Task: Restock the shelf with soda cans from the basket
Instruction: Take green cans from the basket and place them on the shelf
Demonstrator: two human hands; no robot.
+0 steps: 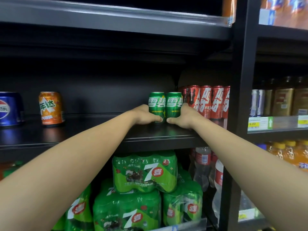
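Soda cans: two green ones, left can (156,106) and right can (173,106), stand upright and touching on the black shelf (100,130), a little back from its front edge, just left of the row of red cans (210,101). Left hand (144,115) grips the left can low on its outer side, thumb across the front near the base; right hand (183,117) grips the right can the same way, mirrored. Fingers on both hands are curled round the cans, far sides hidden, so wrap depth unclear.

Step in hand, by my read: placing and squaring up this pair, labels already facing out. Bases look seated on the shelf, but contact is partly hidden by the thumbs.

Next move calls for: let go without tipping either can, pull both hands straight back, watch the right hand's clearance to the red cans. Then back to the basket, which is not in view. Plenty of bare shelf left toward the orange can (50,107) and blue can (9,108).
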